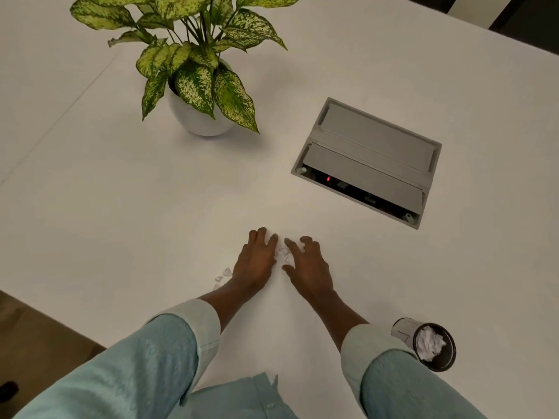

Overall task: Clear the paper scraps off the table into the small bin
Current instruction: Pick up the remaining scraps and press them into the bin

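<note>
While the left hand (255, 261) and right hand (308, 264) are lying open and empty, paper scraps (282, 254) between them, the small bin (400, 328) is standing beside the right sleeve (372, 343).

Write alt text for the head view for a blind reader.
A left hand and right hand rest on a white table with paper scraps between them; more scraps lie beside the left wrist. A small bin holding crumpled paper stands near the right forearm, a potted plant and cable box beyond.

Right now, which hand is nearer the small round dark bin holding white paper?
Right. The right hand sits ahead and left of the bin; the left hand sits beyond that hand, farther left.
</note>
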### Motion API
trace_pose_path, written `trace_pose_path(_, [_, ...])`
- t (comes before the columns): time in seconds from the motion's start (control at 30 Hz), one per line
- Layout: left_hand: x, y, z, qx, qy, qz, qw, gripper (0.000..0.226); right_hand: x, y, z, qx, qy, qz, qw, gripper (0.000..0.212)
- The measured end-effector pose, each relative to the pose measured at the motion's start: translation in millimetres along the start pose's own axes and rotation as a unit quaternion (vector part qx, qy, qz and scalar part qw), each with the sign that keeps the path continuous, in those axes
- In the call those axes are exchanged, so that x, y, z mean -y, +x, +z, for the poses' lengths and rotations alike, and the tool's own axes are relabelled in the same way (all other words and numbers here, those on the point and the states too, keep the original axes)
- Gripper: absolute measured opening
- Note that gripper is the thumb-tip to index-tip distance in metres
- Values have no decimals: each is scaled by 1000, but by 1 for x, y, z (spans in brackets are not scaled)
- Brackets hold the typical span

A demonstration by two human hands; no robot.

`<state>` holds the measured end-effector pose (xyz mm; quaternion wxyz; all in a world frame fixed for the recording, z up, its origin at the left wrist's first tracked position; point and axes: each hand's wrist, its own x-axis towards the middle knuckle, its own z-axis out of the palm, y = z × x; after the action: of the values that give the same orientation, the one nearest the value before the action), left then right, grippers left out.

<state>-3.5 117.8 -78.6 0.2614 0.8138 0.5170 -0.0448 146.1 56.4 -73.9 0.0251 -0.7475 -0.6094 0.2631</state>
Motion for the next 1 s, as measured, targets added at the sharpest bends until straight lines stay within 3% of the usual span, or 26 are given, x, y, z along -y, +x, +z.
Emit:
trace_pose_path(0.1, [2, 4, 5, -18, -67, -17, 997, 25, 7, 11, 1, 1, -22, -1, 1000, 52])
trace_pose_path(0.23, [2, -3, 6, -37, -77, -13, 996, 14, 6, 9, 6, -9, -46, -27, 999, 18])
trace_pose_path(0.47, [-14, -24, -9, -110, -105, 1, 988, 15, 3, -14, 2, -80, 98, 54, 991, 11])
trace_pose_path(0.67, [-51, -56, -10, -142, -198, 23, 970, 12, -10, -74, -20, -191, 245, 171, 935, 9])
trace_pose_path(1.0, [-169, -102, 11, -104, -291, 103, 945, 8, -68, -214, -47, -337, 331, 289, 833, 12])
